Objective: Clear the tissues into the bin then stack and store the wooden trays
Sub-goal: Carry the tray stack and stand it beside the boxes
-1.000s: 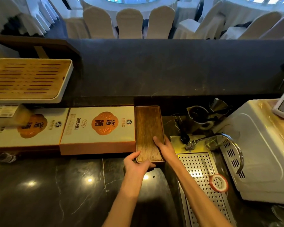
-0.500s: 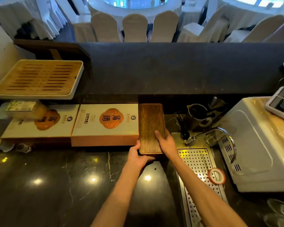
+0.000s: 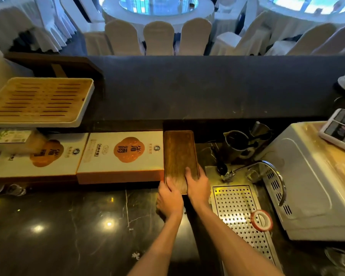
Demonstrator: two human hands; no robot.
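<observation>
A narrow dark wooden tray (image 3: 180, 156) lies lengthwise on the black counter, tucked beside an orange-and-white gift box (image 3: 122, 156). My left hand (image 3: 170, 198) grips the tray's near left corner, fingers over its top. My right hand (image 3: 197, 184) rests on the near right corner with the thumb on the tray's surface. Whether more trays lie stacked beneath it I cannot tell. A larger slatted bamboo tray (image 3: 38, 100) with a white rim sits raised at the far left. No tissues or bin are visible.
A second gift box (image 3: 38, 156) lies left of the first. Right of the tray are a perforated steel drain board (image 3: 241, 212) with a red tape roll (image 3: 261, 219), a faucet (image 3: 267, 166), dark cups (image 3: 237, 144) and a white appliance (image 3: 311, 180). A raised dark ledge (image 3: 207, 86) backs the counter.
My left hand has moved up from below the tray's near edge onto its left corner. My right hand stays on the right corner. The view has shifted slightly.
</observation>
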